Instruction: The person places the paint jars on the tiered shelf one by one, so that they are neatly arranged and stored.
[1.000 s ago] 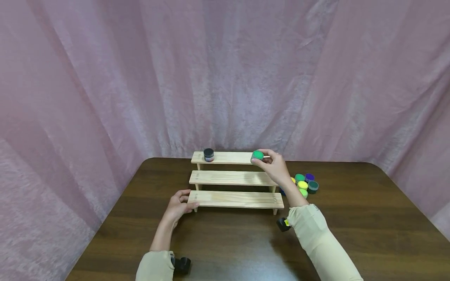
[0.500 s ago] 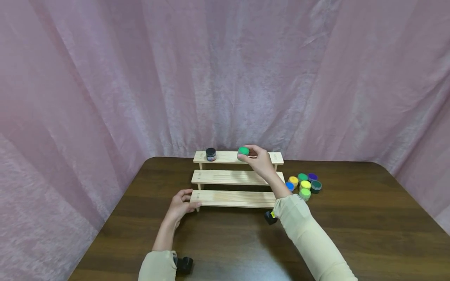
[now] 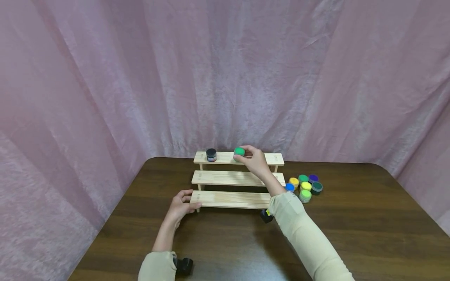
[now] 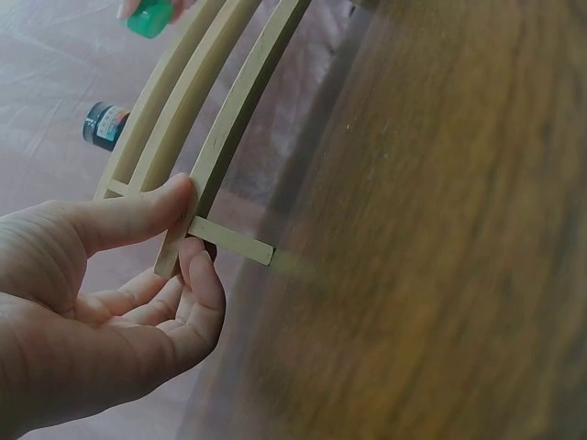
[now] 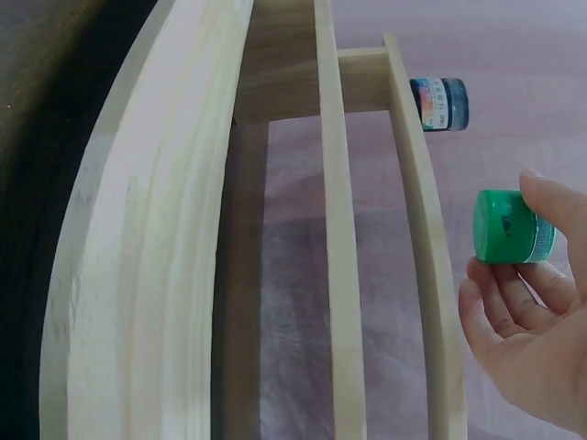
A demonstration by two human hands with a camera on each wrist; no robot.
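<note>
A three-tier wooden shelf rack (image 3: 225, 200) stands on the table. My left hand (image 3: 180, 206) holds the left end of its lowest board, thumb on the top face and fingers curled beneath, as the left wrist view shows. A small paint jar with a green lid (image 3: 239, 151) is pinched between the thumb and fingers of my right hand (image 3: 258, 163). In the right wrist view this green jar (image 5: 507, 226) hangs just above the top board, with a gap between. On that board's left part stands a black-lidded paint jar (image 3: 211, 155), label facing forward.
Right of the rack, several paint jars with yellow (image 3: 306, 186), blue (image 3: 290, 187), purple and green lids stand close together on the brown wooden table (image 3: 365, 218). A pink curtain (image 3: 225, 78) hangs behind the table.
My right hand has carried the green jar leftward along the top board, nearer to the black jar, and slowed. My left hand keeps its hold on the lowest board.
</note>
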